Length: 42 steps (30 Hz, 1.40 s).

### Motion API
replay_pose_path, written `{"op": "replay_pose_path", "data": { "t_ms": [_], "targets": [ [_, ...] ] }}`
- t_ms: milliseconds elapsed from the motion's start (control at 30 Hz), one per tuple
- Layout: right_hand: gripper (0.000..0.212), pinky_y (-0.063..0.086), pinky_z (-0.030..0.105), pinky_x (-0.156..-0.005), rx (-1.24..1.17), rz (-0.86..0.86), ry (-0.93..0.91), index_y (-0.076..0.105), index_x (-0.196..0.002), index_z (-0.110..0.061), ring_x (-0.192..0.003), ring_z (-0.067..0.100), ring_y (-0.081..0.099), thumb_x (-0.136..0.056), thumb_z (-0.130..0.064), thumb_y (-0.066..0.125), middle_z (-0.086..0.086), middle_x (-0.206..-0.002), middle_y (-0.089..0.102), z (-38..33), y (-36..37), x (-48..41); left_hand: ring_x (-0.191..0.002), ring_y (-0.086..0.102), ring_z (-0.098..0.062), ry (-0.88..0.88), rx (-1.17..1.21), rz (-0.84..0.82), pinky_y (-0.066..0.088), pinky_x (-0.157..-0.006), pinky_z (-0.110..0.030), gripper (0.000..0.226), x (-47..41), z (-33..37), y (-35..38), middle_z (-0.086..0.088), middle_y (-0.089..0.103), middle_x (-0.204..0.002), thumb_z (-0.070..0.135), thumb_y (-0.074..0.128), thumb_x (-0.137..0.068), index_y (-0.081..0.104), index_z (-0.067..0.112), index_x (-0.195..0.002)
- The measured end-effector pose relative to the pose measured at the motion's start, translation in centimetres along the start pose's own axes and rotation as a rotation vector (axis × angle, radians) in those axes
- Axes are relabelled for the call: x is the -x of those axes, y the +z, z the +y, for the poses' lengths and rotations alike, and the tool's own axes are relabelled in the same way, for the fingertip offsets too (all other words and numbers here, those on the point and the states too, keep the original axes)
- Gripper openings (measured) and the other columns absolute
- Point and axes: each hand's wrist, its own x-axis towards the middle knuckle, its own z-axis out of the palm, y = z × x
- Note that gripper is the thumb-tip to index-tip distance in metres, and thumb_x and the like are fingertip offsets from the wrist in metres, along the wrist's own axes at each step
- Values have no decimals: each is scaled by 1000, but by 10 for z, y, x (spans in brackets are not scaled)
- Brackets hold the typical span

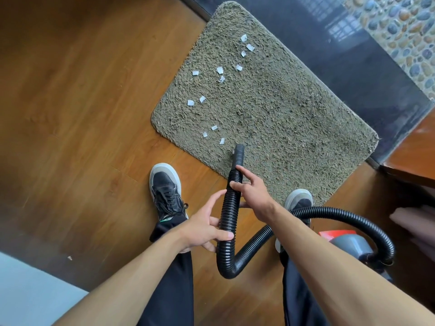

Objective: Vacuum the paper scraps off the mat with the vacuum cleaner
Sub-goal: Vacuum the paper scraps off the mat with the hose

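Observation:
A shaggy grey-green mat (282, 109) lies on the wooden floor, with several white paper scraps (220, 70) scattered over its left half. A black ribbed vacuum hose (231, 203) rises in front of me, and its smooth nozzle tip (239, 152) points at the mat's near edge, just short of the closest scraps (221, 141). My right hand (253, 192) grips the hose high up, near the nozzle. My left hand (207, 228) holds the hose lower down with thumb and fingers around it. The hose loops right to the grey and red vacuum body (353, 243).
My two black sneakers stand on the floor, the left shoe (166, 189) beside the mat and the right shoe (299, 198) at its near corner. A dark glass door track (353, 67) runs along the mat's far side. Wooden furniture (414, 149) stands at right.

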Motion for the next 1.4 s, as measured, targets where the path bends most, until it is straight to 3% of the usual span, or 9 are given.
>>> {"op": "replay_pose_path", "data": {
  "t_ms": [200, 467, 633, 900, 1167, 1400],
  "targets": [
    [60, 57, 32, -57, -33, 33, 44, 44, -145, -29, -81, 18, 70, -93, -4, 59, 6, -114, 65, 13, -12, 6, -95, 74, -21, -30, -47, -43, 61, -74, -44, 104, -5, 1, 10, -6, 76, -104, 4, 75, -84, 14, 62, -145],
    [61, 58, 32, -55, -19, 1, 52, 43, -145, -29, -84, 18, 69, -92, -3, 60, 9, -116, 64, 11, 4, 2, -98, 74, -25, -28, -2, -18, 61, -75, -46, 102, 2, -9, 0, -8, 75, -105, 4, 74, -85, 16, 63, -143],
    [62, 62, 43, -66, 37, -34, 39, 43, -145, -28, -100, 26, 68, -91, -4, 61, 10, -124, 61, -3, 21, -7, -101, 73, -28, 4, 62, 27, 59, -81, -55, 100, 8, -12, -12, -10, 75, -105, 2, 74, -85, 20, 65, -141],
    [63, 59, 53, -75, 110, -12, 18, 40, -147, -26, -99, 28, 68, -91, -5, 59, 10, -123, 59, -8, 31, -8, -101, 72, -30, 27, 84, 39, 54, -86, -64, 99, 10, -15, -19, -10, 75, -102, 1, 74, -85, 22, 66, -140],
    [62, 61, 38, -62, 135, -38, -10, 41, -146, -25, -85, 24, 68, -91, -2, 58, 11, -119, 60, -24, 40, -10, -102, 72, -30, 48, 130, 76, 56, -85, -61, 99, 11, -12, -23, -13, 73, -108, 2, 75, -84, 24, 69, -136],
    [63, 60, 36, -59, 130, -43, 4, 41, -146, -27, -87, 23, 69, -91, -2, 58, 12, -122, 61, -32, 43, -14, -102, 72, -29, 43, 117, 77, 56, -86, -61, 100, 13, -4, -26, -12, 74, -107, 2, 74, -85, 22, 66, -139]
  ]
}}
